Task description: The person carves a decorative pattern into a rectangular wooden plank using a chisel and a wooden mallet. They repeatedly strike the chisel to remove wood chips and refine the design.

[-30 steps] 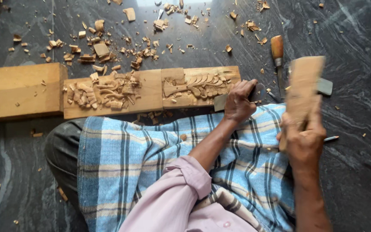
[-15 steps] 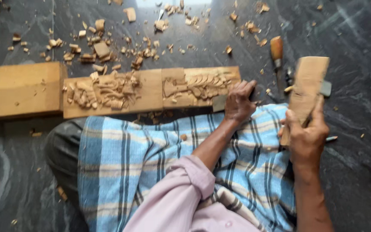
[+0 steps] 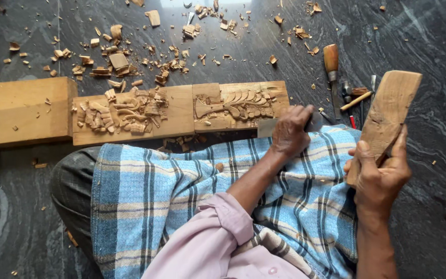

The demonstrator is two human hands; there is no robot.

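Carved panel: the long wooden panel lies flat on the dark stone floor, its long axis going left to right, just beyond the person's lap.
Relief: two carved zones show, a rough one in the left half and a finer leaf pattern in the right half.
Chisel: a flat grey blade touches the panel's near edge at the right end, below the leaf pattern.
Left hand: the left hand is closed around the chisel, directly at the panel; it is the nearer hand.
Right hand: the right hand grips a wooden mallet block, which stands tilted, to the right of the panel and apart from it.
Direction: the panel lies to the left of the mallet and a little beyond it.
Lap: a blue checked cloth covers the legs.
Spare tools: a wooden-handled chisel and small tools lie on the floor near the panel's right end.
Containers: none in view; wood chips lie loose on the floor beyond the panel.
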